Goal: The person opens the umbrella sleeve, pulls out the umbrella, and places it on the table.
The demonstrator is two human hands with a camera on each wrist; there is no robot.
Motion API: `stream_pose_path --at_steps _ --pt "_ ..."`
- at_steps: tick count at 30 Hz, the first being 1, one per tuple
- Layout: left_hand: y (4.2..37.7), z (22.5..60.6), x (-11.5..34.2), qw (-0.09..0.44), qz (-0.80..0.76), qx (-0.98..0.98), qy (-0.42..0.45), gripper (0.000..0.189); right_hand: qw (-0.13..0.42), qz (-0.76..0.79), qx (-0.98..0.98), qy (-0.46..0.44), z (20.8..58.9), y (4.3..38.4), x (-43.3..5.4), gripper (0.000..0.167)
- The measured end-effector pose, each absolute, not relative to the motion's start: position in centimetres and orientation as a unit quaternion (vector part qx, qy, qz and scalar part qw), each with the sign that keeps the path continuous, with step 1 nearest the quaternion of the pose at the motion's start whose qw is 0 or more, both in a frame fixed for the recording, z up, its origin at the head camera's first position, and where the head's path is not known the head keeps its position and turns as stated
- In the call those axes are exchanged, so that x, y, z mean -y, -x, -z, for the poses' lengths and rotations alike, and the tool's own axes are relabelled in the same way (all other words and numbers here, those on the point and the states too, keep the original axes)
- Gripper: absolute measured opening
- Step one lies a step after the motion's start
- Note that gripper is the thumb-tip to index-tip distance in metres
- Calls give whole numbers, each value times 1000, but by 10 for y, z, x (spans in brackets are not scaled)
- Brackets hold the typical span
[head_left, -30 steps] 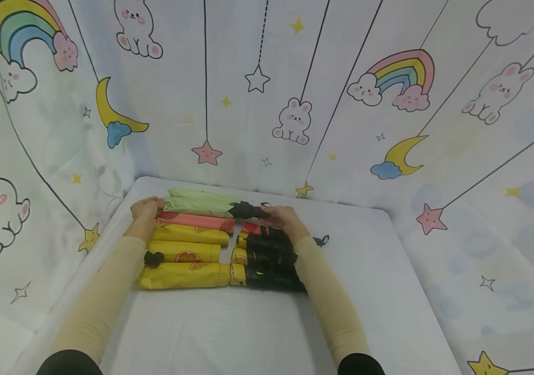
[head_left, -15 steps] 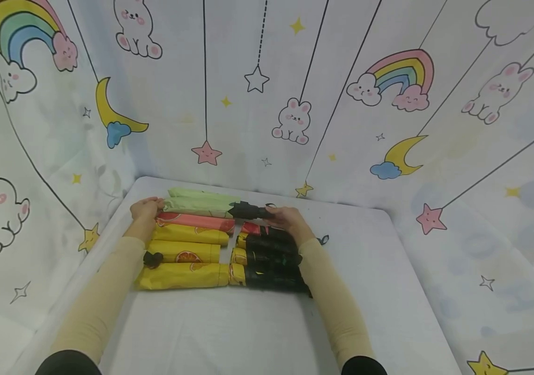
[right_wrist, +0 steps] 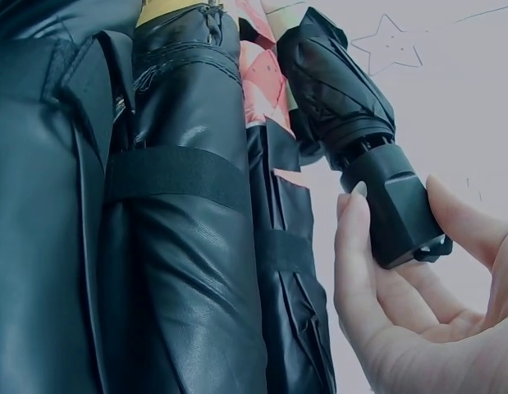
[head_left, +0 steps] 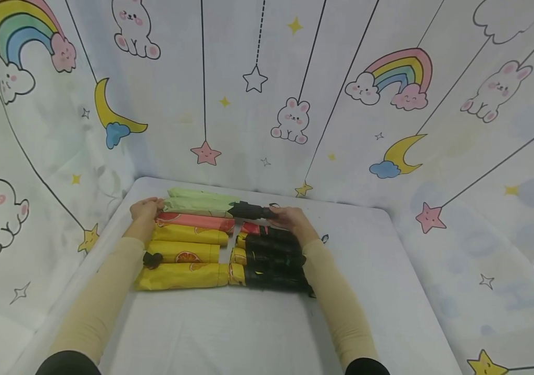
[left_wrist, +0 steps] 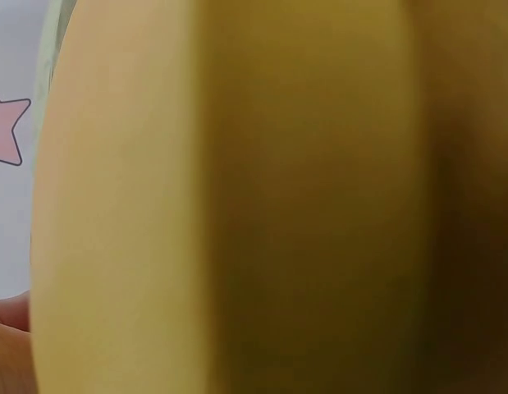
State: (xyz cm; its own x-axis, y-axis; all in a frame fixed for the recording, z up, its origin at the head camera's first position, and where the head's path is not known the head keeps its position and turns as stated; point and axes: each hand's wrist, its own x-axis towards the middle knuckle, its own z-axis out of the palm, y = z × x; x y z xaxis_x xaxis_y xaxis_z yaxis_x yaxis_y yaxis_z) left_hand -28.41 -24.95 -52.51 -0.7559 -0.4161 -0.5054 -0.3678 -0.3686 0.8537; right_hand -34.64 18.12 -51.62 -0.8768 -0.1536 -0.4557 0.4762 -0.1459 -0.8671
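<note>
A folded umbrella with a pale green end (head_left: 199,206) and a black end (head_left: 248,210) lies across the back of a row of umbrellas. My right hand (head_left: 292,219) holds its black handle (right_wrist: 401,209), thumb on one side and fingers on the other in the right wrist view. At the green end, my left hand (head_left: 145,211) grips the tip; its fingertips are partly hidden. In front lie a pink folded umbrella (head_left: 203,222) and several yellow ones (head_left: 187,274), with black-ended ones (head_left: 271,276) to their right. A beige sleeve (left_wrist: 122,205) fills most of the left wrist view.
Everything lies on a white-covered table (head_left: 201,333). A white cloth wall (head_left: 168,88) printed with rainbows, stars and bears rises behind and at both sides. Another pale green length (head_left: 206,193) lies behind the held umbrella, near the back edge.
My right hand has shifted slightly to the right, and more of the black end shows beside its fingers. My left hand keeps its place at the green tip.
</note>
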Motion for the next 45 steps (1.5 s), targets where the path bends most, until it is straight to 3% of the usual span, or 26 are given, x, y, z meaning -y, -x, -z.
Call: stream_pose_path --at_steps 15,25,35,45 --pt "284 529 251 11 746 563 -357 50 211 748 -615 -128 511 343 -193 20" --pt "284 529 252 13 757 548 -357 52 209 743 -621 -132 511 343 -201 29" --pt "284 530 254 8 758 548 -354 53 203 755 -610 -131 510 342 -210 26" --pt "283 528 252 9 752 554 -357 52 201 762 -602 -131 512 344 -220 6"
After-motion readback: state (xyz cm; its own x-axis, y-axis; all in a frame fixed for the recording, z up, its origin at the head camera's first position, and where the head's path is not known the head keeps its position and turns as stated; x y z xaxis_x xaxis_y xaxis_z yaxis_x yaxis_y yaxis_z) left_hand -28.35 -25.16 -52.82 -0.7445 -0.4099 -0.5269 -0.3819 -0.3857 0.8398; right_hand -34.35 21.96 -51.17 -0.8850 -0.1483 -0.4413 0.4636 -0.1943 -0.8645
